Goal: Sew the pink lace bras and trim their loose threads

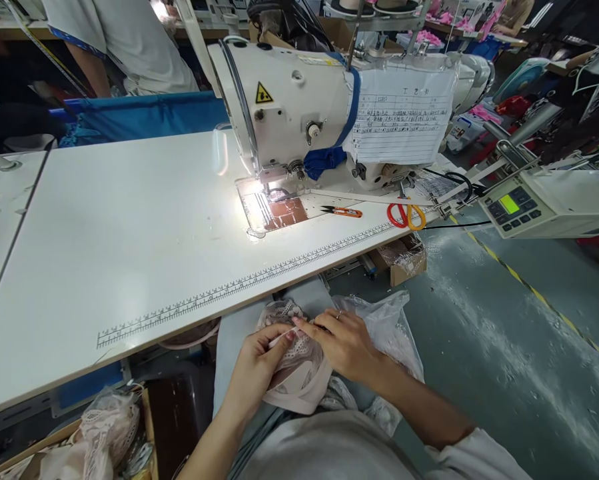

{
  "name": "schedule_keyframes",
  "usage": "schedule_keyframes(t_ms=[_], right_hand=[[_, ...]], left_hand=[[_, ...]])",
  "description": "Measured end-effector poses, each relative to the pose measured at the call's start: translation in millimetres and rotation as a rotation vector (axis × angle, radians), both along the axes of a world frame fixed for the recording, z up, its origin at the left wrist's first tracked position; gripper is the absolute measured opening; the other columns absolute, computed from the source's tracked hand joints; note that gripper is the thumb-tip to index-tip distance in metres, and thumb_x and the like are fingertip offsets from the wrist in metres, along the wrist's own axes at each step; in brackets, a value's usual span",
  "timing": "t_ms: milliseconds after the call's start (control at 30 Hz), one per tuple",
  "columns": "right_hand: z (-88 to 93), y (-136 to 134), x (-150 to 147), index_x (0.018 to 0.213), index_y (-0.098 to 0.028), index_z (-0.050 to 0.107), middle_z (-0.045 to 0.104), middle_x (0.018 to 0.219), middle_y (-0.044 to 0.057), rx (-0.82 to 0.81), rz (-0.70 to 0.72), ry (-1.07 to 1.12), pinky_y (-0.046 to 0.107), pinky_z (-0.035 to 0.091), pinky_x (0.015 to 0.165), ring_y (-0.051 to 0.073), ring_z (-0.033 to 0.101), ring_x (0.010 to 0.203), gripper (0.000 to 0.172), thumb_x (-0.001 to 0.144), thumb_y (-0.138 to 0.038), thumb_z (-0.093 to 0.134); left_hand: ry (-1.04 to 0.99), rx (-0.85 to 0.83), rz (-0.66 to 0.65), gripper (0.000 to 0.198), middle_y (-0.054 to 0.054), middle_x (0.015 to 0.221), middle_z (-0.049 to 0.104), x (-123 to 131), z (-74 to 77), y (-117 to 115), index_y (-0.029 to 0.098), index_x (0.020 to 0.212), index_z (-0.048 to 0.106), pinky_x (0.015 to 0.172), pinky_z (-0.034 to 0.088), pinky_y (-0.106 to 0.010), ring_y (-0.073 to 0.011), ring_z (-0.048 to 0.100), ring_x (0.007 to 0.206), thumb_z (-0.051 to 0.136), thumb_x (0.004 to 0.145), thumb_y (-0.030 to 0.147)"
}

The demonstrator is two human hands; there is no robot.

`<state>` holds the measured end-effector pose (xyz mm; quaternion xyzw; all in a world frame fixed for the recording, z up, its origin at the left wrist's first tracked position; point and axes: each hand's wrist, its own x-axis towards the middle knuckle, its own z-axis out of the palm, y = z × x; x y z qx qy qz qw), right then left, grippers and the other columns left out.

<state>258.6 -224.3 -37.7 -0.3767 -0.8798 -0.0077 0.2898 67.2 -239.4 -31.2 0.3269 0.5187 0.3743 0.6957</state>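
A pale pink bra (302,390) with lace parts rests over my lap, below the front edge of the sewing table. My left hand (263,360) pinches its upper edge between thumb and fingers. From the other side my right hand (346,341), a ring on one finger, has its fingertips closed on the same edge. The two hands nearly meet, and the fingers cover the exact spot being gripped. Beside my right forearm lies a clear plastic bag (389,327), partly hidden by the arm.
A lit white sewing machine (289,100) stands on the white table (144,220), which has a printed ruler. Orange thread snips (344,212) and red-and-yellow-handled scissors (406,217) lie there. A control panel (516,203) juts out right. Lace pieces fill a box (149,427) lower left.
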Motion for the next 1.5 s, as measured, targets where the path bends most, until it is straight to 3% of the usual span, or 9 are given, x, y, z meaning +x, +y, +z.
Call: schedule_keyframes(t_ms=[300, 467, 567, 767, 900, 1067, 1167, 1333, 1500], right_hand=[[-0.9, -2, -3, 0.127, -0.018, 0.064, 0.068, 0.078, 0.004, -0.069, 0.008, 0.053, 0.026, 0.049, 0.059, 0.014, 0.060, 0.068, 0.035, 0.098, -0.008, 0.046], [-0.4, -6, -7, 0.135, -0.022, 0.058, 0.067, 0.087, 0.005, -0.368, 0.054, 0.313, 0.025, 0.055, 0.067, 0.014, 0.063, 0.075, 0.039, 0.103, -0.016, 0.037], [4.3, -9, -11, 0.134, -0.023, 0.059, 0.064, 0.083, 0.004, -0.595, 0.087, 0.468, 0.026, 0.052, 0.066, 0.014, 0.060, 0.072, 0.037, 0.103, -0.022, 0.038], [10.4, 8, -5, 0.098, -0.018, 0.067, 0.035, 0.052, -0.009, -1.338, 0.199, 1.170, 0.020, 0.023, 0.040, 0.006, 0.025, 0.042, 0.037, 0.088, -0.053, 0.064], [11.4, 36, 20, 0.067, -0.020, 0.051, 0.016, 0.046, -0.012, -1.048, 0.034, 1.541, 0.020, 0.015, 0.039, 0.006, 0.008, 0.040, 0.041, 0.084, -0.053, 0.069], [15.6, 29, 16, 0.087, -0.019, 0.064, 0.049, 0.078, -0.001, -0.913, 0.097, 0.755, 0.022, 0.034, 0.051, 0.009, 0.038, 0.057, 0.045, 0.081, -0.064, 0.066], [13.8, 15, 0, 0.098, -0.021, 0.064, 0.053, 0.093, 0.003, -0.713, 0.119, 0.413, 0.025, 0.043, 0.061, 0.013, 0.049, 0.070, 0.042, 0.084, -0.060, 0.066], [-2.8, 13, -6, 0.085, -0.020, 0.063, 0.058, 0.082, 0.003, -0.348, 0.111, 0.336, 0.027, 0.048, 0.065, 0.014, 0.055, 0.071, 0.019, 0.098, -0.032, 0.056], [-6.8, 21, -3, 0.086, -0.019, 0.061, 0.059, 0.078, 0.004, -0.187, 0.107, 0.336, 0.030, 0.047, 0.070, 0.016, 0.052, 0.073, 0.018, 0.099, -0.015, 0.049]], left_hand=[[0.078, 0.056, -0.058, 0.035, -0.005, 0.076, 0.066, 0, 0.7, 0, 0.016, 0.093, 0.076, 0.061, 0.044, -0.025, -0.0167, 0.055, 0.067, 0.069, 0.082, 0.048], [0.263, 0.369, -0.087, 0.025, -0.006, 0.084, 0.067, 2, 2.8, 5, 0.017, 0.084, 0.076, 0.077, 0.046, -0.029, -0.0207, 0.060, 0.082, 0.066, 0.084, 0.040], [0.307, 0.374, -0.153, 0.025, -0.005, 0.076, 0.069, 6, 5.0, 6, 0.016, 0.083, 0.075, 0.072, 0.046, -0.028, -0.0206, 0.061, 0.075, 0.061, 0.086, 0.038], [0.217, 0.297, -0.316, 0.033, -0.002, 0.065, 0.060, 8, 9.8, 1, 0.015, 0.069, 0.067, 0.060, 0.039, -0.024, -0.0153, 0.050, 0.062, 0.057, 0.087, 0.042], [0.226, 0.212, -0.272, 0.042, 0.004, 0.056, 0.041, -1, 6.5, 0, 0.017, 0.061, 0.055, 0.053, 0.030, -0.023, -0.0115, 0.034, 0.054, 0.057, 0.086, 0.051], [0.247, 0.204, -0.254, 0.043, 0.004, 0.057, 0.041, -1, 10.1, 4, 0.018, 0.061, 0.055, 0.054, 0.032, -0.024, -0.0122, 0.035, 0.055, 0.057, 0.083, 0.055], [0.270, 0.215, -0.263, 0.042, 0.001, 0.062, 0.051, 1, 13.5, 6, 0.016, 0.065, 0.062, 0.058, 0.036, -0.025, -0.0146, 0.043, 0.060, 0.056, 0.086, 0.053], [0.299, 0.226, -0.237, 0.039, 0.000, 0.064, 0.053, -1, 8.1, 5, 0.017, 0.070, 0.063, 0.060, 0.036, -0.026, -0.0156, 0.044, 0.062, 0.055, 0.086, 0.052], [0.260, 0.191, -0.231, 0.039, 0.002, 0.060, 0.047, -1, 4.8, 5, 0.017, 0.067, 0.060, 0.056, 0.034, -0.025, -0.0138, 0.038, 0.057, 0.055, 0.086, 0.051]])
